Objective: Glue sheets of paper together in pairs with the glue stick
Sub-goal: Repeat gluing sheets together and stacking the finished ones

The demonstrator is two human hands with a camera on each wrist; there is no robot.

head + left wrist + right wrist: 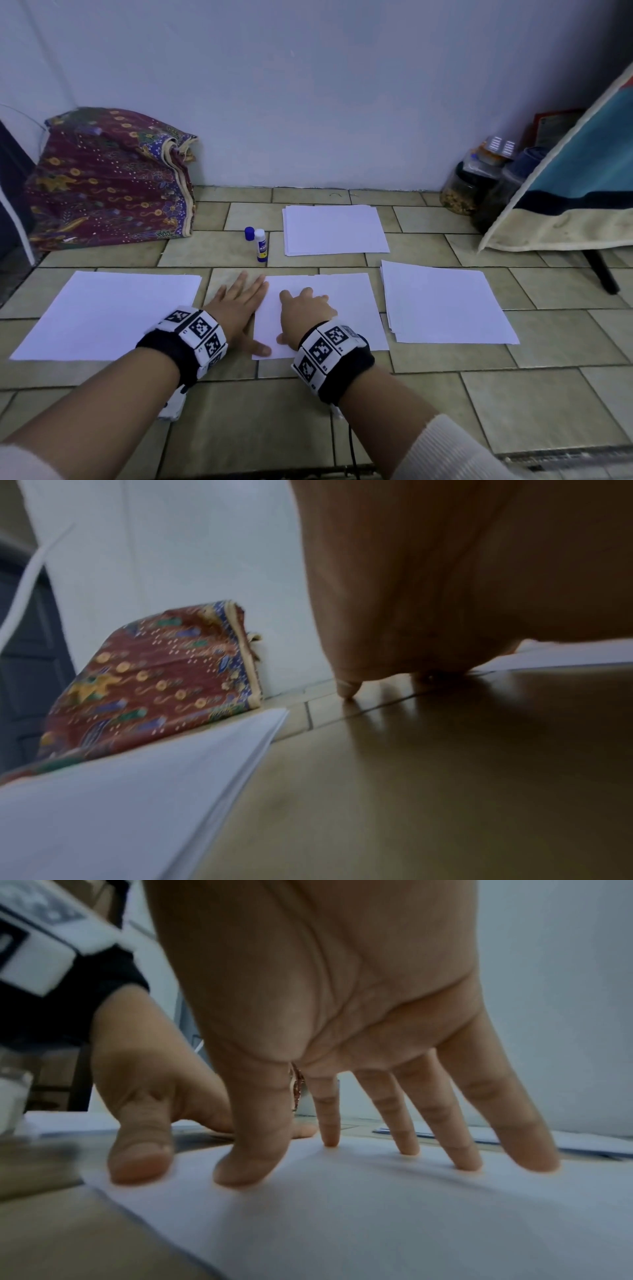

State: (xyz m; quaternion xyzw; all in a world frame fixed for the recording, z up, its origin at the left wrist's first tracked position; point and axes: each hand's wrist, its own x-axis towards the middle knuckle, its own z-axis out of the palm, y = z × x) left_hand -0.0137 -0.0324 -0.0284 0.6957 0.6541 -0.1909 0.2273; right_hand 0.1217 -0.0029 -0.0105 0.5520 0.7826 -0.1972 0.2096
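A white sheet (pixel 346 308) lies on the tiled floor in front of me. My right hand (pixel 303 308) presses on it with spread fingertips (pixel 405 1148) and thumb. My left hand (pixel 239 301) lies flat with straight fingers at the sheet's left edge, its thumb on the paper's near corner. The white glue stick (pixel 261 245) stands upright behind the hands, its blue cap (pixel 249 233) beside it. More white paper lies in three places: a sheet at the left (pixel 109 311), a stack at the right (pixel 445 301) and a stack at the back (pixel 334 229).
A patterned maroon cloth bundle (pixel 109 178) sits against the wall at the back left. Jars (pixel 472 185) and a hanging towel (pixel 575 192) crowd the back right corner. A dark leg (pixel 603 270) stands by the right stack.
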